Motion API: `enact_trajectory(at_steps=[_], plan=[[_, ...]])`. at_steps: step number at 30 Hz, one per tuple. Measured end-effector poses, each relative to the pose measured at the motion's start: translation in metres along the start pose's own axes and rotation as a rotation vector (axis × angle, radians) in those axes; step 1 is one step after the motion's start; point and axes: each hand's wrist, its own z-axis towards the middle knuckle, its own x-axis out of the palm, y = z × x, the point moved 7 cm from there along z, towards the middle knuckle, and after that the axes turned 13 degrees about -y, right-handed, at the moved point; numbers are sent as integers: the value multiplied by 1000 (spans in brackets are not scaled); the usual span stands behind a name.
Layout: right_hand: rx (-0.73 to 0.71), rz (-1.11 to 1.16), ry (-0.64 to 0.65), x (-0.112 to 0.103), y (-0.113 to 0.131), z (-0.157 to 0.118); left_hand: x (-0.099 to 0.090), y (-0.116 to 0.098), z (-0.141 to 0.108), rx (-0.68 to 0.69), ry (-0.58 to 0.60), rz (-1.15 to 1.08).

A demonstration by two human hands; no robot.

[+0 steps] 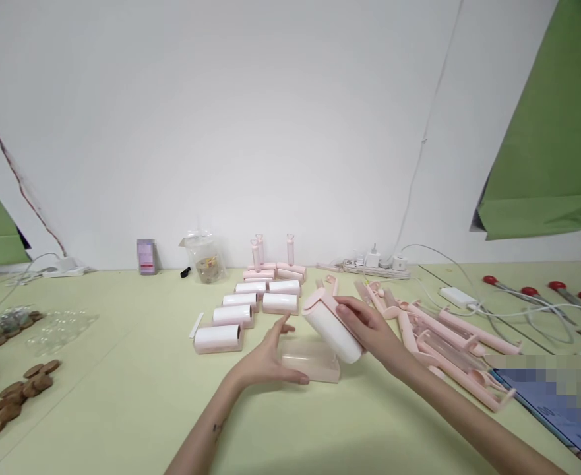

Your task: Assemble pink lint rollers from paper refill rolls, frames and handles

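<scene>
My right hand (pixel 364 326) grips a lint roller (pixel 334 330) with a white paper roll and a pink holder, tilted above the table. Below it a clear, pinkish cover (pixel 312 361) lies on the table. My left hand (pixel 273 359) is around the cover's left end, thumb in front and fingers spread behind; whether it presses on the cover I cannot tell. To the left lie several white-rolled lint rollers (pixel 218 338) in rows. Pink roller handles (pixel 448 326) are heaped to the right of my right hand.
Pink pieces stand upright (pixel 290 251) near the wall. A plastic bag (pixel 206 260) and a power strip (pixel 376 267) are at the back. Wooden discs (pixel 10 402) lie at the left. Red-tipped tools (pixel 530 293), white cables and a tablet-like screen (pixel 552 406) lie at the right.
</scene>
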Motion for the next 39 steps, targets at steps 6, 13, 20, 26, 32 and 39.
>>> enact_trajectory(at_steps=[6,13,20,26,32,39], plan=[[-385,-441,383,55,5,-10,9,48,-1,-33,-6,-106],[-329,-578,243,56,-26,-7,9,43,-2,-25,-18,-120],[3,-799,18,-10,-93,74,14,28,-12,141,-7,61],[60,-691,16,-22,-111,77,21,26,-17,172,14,137],[37,-784,-50,-56,-76,84,22,31,-17,94,20,145],[-156,-1016,-8,-33,-57,98,23,32,-15,99,13,136]])
